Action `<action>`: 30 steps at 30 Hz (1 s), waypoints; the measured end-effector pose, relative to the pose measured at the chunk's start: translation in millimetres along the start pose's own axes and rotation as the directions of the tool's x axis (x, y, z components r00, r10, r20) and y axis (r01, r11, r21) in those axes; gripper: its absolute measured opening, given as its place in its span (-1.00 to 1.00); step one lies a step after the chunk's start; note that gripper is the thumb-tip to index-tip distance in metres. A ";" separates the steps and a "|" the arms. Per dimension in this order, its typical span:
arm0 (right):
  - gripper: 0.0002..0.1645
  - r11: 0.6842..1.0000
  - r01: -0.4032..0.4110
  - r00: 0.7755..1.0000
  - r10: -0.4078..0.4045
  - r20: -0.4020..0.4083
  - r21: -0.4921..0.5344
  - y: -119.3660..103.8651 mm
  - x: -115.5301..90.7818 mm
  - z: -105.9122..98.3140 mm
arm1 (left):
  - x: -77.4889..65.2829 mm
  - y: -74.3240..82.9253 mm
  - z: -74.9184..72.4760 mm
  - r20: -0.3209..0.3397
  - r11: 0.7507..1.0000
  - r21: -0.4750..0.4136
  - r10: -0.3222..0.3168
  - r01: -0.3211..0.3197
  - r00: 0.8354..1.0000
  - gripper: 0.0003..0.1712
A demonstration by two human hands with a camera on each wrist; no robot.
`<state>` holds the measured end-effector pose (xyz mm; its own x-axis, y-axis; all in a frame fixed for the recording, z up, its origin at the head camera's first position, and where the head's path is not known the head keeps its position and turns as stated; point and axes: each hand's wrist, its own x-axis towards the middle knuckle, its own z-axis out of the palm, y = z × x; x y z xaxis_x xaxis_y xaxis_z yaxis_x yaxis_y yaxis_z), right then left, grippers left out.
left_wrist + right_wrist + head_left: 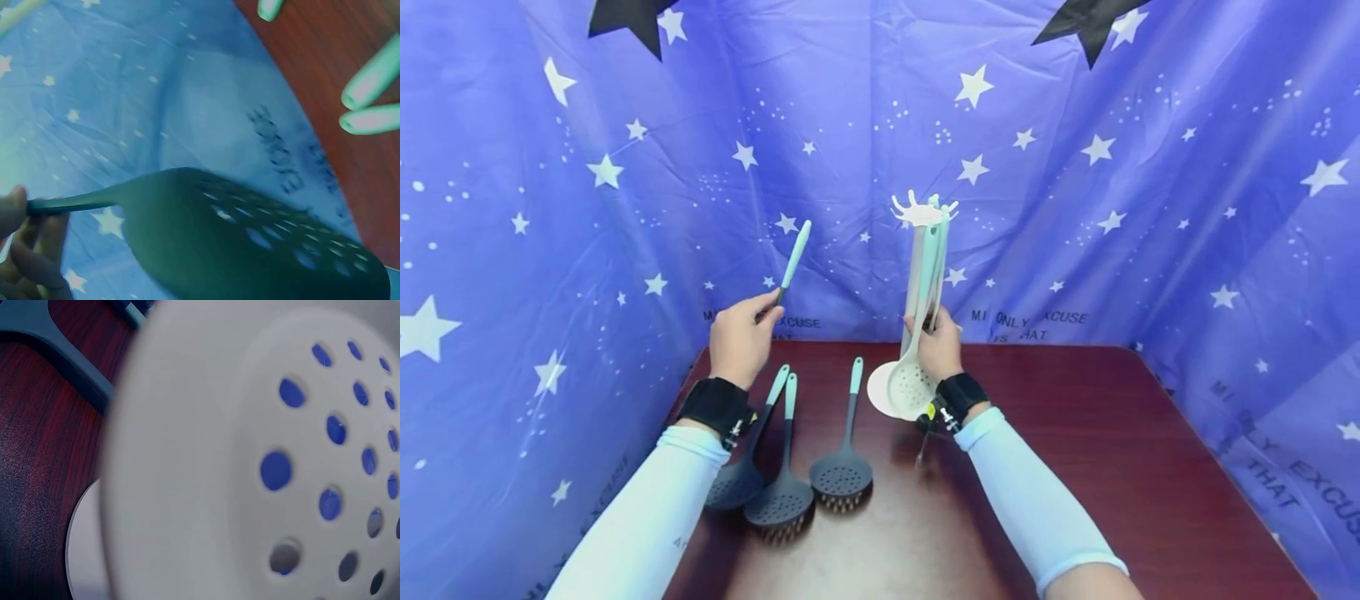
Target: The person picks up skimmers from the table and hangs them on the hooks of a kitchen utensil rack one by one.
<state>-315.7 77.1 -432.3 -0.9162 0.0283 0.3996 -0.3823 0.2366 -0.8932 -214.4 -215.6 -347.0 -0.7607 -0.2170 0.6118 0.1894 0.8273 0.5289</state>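
My left hand pinches a dark skimmer by its shaft, its mint handle pointing up; the perforated bowl shows large in the left wrist view. On the right, my right hand grips the post of a white utensil stand with a hooked top and round base. A white skimmer with a mint handle hangs upright at the front of the stand, and its bowl fills most of the right wrist view. At least one more mint handle stands beside it at the hooks. The hand partly hides what is behind.
Three dark skimmers lie on the table at the left: one by itself, another close beside a third under my left forearm. The reddish-brown table ends at a blue star-patterned curtain.
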 end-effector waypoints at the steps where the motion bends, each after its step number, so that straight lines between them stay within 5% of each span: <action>1: -0.57 1.000 -0.002 1.000 0.002 0.000 0.000 0.1 0.0 -0.4 | 1.0 6.0 1.7 -0.031 0.999 -0.028 0.024 -0.025 0.999 -0.62; 6: -0.56 1.000 -0.019 1.000 0.019 0.002 0.003 -0.2 -1.5 -1.2 | 3.8 30.1 10.1 -0.134 0.982 -0.109 0.139 -0.154 0.981 -0.63; 12: -0.56 1.000 -0.017 1.000 0.017 0.012 0.012 -0.6 -0.3 1.1 | 3.7 44.2 21.4 -0.172 0.962 -0.129 0.218 -0.242 0.961 -0.63; 30: -0.57 1.000 -0.015 1.000 0.015 -0.006 0.013 -5.3 -1.5 1.7 | 8.6 63.5 42.0 -0.130 0.943 -0.140 0.285 -0.302 0.950 -0.63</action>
<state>-312.5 74.1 -428.6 -0.9211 0.0374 0.3876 -0.3703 0.2232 -0.9017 -234.9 -143.2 -332.8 -0.5881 -0.0376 0.8079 0.4954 0.7729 0.3965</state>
